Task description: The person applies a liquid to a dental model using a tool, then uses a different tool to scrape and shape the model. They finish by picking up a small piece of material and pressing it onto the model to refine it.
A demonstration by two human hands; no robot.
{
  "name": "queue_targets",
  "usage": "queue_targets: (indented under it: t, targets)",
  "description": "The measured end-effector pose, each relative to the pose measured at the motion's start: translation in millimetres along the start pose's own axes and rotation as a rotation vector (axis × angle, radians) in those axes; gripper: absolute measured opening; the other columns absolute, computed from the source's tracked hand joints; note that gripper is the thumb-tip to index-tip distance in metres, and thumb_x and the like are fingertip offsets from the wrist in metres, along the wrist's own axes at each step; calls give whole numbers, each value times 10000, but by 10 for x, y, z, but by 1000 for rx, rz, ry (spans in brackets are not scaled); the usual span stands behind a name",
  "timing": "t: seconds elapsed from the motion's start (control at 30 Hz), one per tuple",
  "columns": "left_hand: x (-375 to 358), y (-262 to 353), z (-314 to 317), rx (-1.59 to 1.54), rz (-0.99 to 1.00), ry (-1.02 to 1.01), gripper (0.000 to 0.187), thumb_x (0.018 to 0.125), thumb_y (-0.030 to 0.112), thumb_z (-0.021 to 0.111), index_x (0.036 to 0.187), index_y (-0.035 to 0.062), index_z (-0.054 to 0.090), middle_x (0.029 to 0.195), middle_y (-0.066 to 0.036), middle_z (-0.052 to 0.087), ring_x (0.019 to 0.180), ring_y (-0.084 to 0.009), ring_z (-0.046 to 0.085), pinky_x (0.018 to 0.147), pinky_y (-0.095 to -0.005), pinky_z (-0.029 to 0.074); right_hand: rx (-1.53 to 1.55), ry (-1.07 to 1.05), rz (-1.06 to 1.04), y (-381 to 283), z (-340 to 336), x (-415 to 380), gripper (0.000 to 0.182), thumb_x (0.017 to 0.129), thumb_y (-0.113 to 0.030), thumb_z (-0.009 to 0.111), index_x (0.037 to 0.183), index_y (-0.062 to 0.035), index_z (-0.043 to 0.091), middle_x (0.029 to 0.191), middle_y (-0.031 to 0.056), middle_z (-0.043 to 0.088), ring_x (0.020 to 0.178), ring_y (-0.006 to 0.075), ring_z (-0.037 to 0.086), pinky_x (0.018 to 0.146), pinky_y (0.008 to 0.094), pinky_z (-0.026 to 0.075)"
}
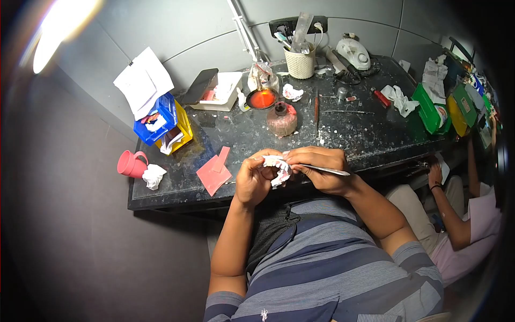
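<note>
A white and pink horseshoe-shaped piece, like a dental model (278,170), is held above the desk's front edge. My left hand (254,180) grips its left side between thumb and fingers. Closed around a thin metal tool (327,170), my right hand (323,167) rests against the piece's right side. The handle of the tool points to the right; its working tip is hidden. On the desk to the left lie pink sheets (214,174). Behind my hands stands a round burner (282,119) with a dark top.
Across the black desk (241,134) are a pink mug (132,164), crumpled tissue (154,176), blue and yellow bins (185,129), a white box (228,88), a woven cup (300,63), a red-handled tool (316,110) and a green box (426,110). Another person (456,225) sits at right.
</note>
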State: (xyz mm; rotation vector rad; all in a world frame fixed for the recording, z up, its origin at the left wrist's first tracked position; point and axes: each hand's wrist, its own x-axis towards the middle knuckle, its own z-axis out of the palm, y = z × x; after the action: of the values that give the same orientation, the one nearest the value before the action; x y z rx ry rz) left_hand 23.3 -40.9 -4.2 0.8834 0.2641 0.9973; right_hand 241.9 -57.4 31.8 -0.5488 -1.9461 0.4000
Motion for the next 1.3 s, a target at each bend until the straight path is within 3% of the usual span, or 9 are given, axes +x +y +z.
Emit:
queue_targets:
  t: [0.03, 0.1, 0.27, 0.33, 0.5, 0.73, 1.03, 1.23, 1.3]
  targets:
    - [3, 11, -3, 1, 0, 0, 475, 969, 307, 393, 1159, -79, 594, 1039, -234, 706, 913, -293, 707, 789, -384, 568, -13, -2, -8, 14, 6, -11, 205, 843, 26, 721, 1047, 6, 724, 1051, 150, 747, 978, 298, 740, 836, 345, 597]
    - [10, 38, -15, 8, -52, -31, 513, 964, 344, 367, 1136, -83, 595, 995, -283, 710, 814, -326, 716, 668, -381, 582, -27, -2, -16, 34, 22, -31, 218, 831, 37, 718, 1047, 8, 722, 1048, 156, 745, 978, 301, 739, 834, 345, 597]
    - [53, 28, -44, -34, -76, -18, 525, 959, 349, 356, 1099, -94, 602, 942, -320, 699, 761, -354, 708, 614, -395, 570, -93, 70, -85, 56, 52, -50, 188, 859, 47, 694, 1044, 23, 714, 1038, 180, 740, 978, 306, 740, 823, 346, 600]
    - [72, 23, -57, -39, -71, -48, 524, 960, 352, 354, 1090, -90, 603, 948, -323, 698, 765, -351, 707, 613, -391, 568, -237, 354, -56, 86, 41, -13, 142, 903, 40, 672, 1039, 37, 709, 1025, 192, 738, 965, 305, 741, 816, 344, 599]
    - [40, 20, 25, 52, -36, 39, 512, 955, 350, 370, 1096, -85, 600, 949, -314, 698, 776, -353, 708, 623, -387, 566, -217, 342, 21, 43, -82, 66, 114, 915, 14, 684, 1021, 43, 713, 1004, 178, 743, 940, 296, 743, 822, 342, 595]
    - [16, 30, 32, 55, -16, -10, 485, 954, 323, 388, 1135, -81, 588, 983, -273, 714, 862, -324, 723, 713, -382, 584, 48, 62, 7, -19, -10, -21, 137, 890, -28, 726, 1017, 21, 728, 1010, 155, 751, 949, 294, 744, 829, 353, 596]
    - [11, 5, -9, 13, -15, -17, 479, 954, 297, 384, 1147, -94, 583, 999, -263, 711, 882, -330, 726, 746, -397, 594, 41, 21, 20, -8, -3, -33, 167, 864, 19, 715, 1031, 16, 725, 1029, 156, 749, 973, 294, 742, 834, 347, 600]
    - [13, 33, -69, -12, -77, 6, 492, 945, 321, 364, 1113, -76, 602, 963, -289, 710, 804, -337, 720, 650, -379, 582, -28, -25, -74, 82, 20, -59, 269, 804, 83, 706, 1062, 10, 717, 1054, 167, 743, 986, 305, 740, 825, 358, 605]
    - [52, 39, -85, -59, -96, -71, 509, 941, 339, 352, 1093, -72, 610, 946, -302, 708, 757, -335, 709, 602, -368, 565, -121, 33, -105, 41, 36, -54, 267, 815, 91, 700, 1070, 16, 713, 1057, 176, 741, 991, 306, 739, 826, 359, 605]
